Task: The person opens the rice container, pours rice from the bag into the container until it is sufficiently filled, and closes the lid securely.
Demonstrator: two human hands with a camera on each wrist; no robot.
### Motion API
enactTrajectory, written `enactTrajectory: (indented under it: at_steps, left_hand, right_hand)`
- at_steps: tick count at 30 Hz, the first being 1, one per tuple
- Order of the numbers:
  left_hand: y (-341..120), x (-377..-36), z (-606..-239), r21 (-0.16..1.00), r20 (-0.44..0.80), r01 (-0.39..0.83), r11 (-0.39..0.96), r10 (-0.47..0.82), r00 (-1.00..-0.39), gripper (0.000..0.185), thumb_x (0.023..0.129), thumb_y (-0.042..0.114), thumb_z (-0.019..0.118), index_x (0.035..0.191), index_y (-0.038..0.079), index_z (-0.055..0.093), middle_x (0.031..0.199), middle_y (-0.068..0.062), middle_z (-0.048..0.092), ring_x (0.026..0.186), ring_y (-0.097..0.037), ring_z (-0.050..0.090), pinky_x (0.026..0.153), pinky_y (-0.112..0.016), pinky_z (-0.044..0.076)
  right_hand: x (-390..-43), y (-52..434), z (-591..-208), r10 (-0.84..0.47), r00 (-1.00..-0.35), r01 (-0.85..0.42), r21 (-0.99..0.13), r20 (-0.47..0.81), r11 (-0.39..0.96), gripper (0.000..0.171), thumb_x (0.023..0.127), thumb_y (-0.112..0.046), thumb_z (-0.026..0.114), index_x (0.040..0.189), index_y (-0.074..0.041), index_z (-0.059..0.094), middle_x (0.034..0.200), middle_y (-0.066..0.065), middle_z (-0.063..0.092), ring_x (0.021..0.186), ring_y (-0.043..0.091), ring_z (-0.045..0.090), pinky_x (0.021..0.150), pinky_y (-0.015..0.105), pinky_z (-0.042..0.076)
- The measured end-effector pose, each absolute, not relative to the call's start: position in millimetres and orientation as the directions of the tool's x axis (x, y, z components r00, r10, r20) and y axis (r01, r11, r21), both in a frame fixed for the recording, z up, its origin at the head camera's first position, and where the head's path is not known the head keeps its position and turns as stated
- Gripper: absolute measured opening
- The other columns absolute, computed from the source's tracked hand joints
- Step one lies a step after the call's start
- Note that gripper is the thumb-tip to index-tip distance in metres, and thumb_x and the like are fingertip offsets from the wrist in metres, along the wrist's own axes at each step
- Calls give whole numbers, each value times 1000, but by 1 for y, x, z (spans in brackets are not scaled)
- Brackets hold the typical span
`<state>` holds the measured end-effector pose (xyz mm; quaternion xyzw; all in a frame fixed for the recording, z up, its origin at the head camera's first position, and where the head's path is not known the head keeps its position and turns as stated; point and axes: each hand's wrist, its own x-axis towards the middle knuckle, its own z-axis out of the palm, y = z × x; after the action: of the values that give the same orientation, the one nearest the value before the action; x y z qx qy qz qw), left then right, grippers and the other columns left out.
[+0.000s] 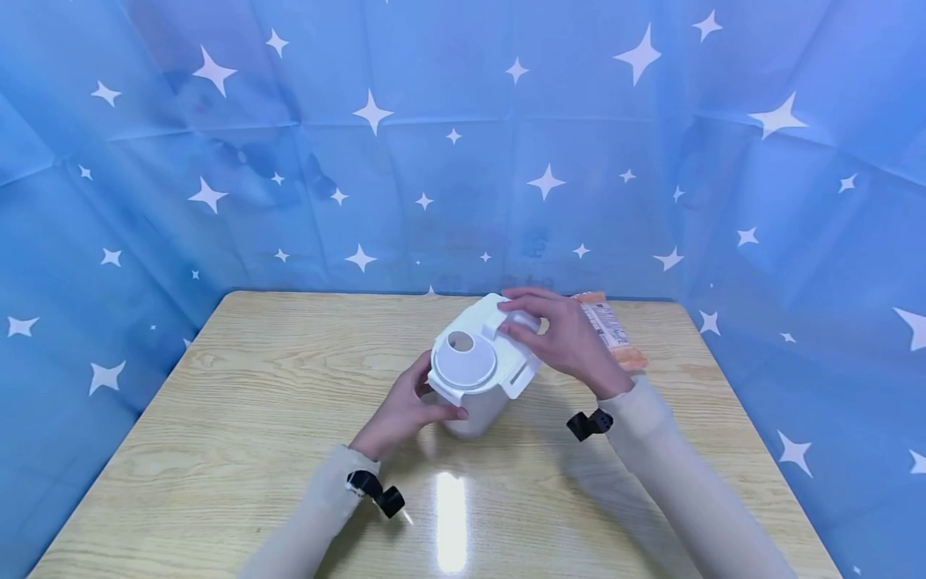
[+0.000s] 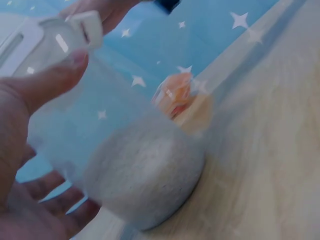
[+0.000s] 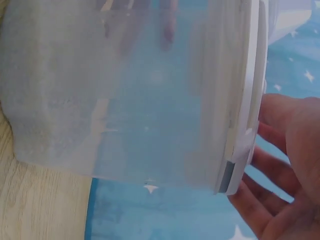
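Observation:
A translucent storage container [image 1: 479, 414] with a white clip-on lid [image 1: 473, 319] is between both hands near the middle of the table. Pale grains [image 2: 150, 165] lie in its lower part. On the lid sits a round raised spout [image 1: 466, 370] with a hole at its top. My left hand [image 1: 403, 408] holds the container's near-left side just under the lid, thumb in front and fingers around the other side. My right hand [image 1: 560, 330] grips the far right part of the lid, thumb and fingers on its raised piece. Some fingertips there are hidden in the head view.
An orange and white plastic packet [image 1: 611, 330] lies behind the right hand at the back right of the wooden table [image 1: 275, 386]. A blue curtain [image 1: 448, 217] with white stars hangs along the table's back and sides.

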<state>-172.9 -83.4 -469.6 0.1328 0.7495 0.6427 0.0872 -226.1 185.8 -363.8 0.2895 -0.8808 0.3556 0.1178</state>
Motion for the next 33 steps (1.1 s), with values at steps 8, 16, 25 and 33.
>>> enactTrajectory:
  at_steps: [8, 16, 25, 33]
  left_hand:
    - [-102, -199, -472, 995, 55, 88, 49, 472, -880, 93, 77, 6, 88, 155, 27, 42, 149, -3, 55, 140, -24, 51, 124, -48, 36]
    - [-115, -220, -480, 995, 89, 57, -76, 546, -833, 81, 80, 5, 83, 152, 10, 45, 146, -4, 56, 138, -16, 51, 121, -29, 38]
    - [-119, -213, -480, 994, 107, 74, -85, 504, -857, 82, 81, 7, 84, 153, 11, 44, 146, -8, 56, 136, -19, 54, 120, -37, 42]
    - [-105, -186, -480, 989, 138, 148, 10, 311, -940, 96, 77, 18, 92, 156, 26, 38, 153, -5, 49, 144, -28, 45, 122, -53, 39]
  right_hand:
    - [-218, 183, -366, -358, -757, -624, -442, 547, 644, 27, 86, -29, 85, 111, -19, 80, 122, 1, 75, 96, 19, 72, 75, 33, 59]
    - [-207, 177, -372, -304, -677, -624, -302, 670, 721, 24, 84, -30, 86, 102, -15, 82, 99, 2, 75, 62, 13, 55, 53, 23, 40]
    - [-208, 182, -366, -366, -721, -648, -385, 589, 657, 25, 88, -27, 83, 109, -14, 78, 106, 3, 73, 84, 21, 68, 70, 38, 59]
    - [-220, 195, -359, -457, -753, -656, -498, 473, 567, 26, 92, -27, 79, 116, -18, 75, 121, 0, 71, 119, 24, 64, 101, 49, 56]
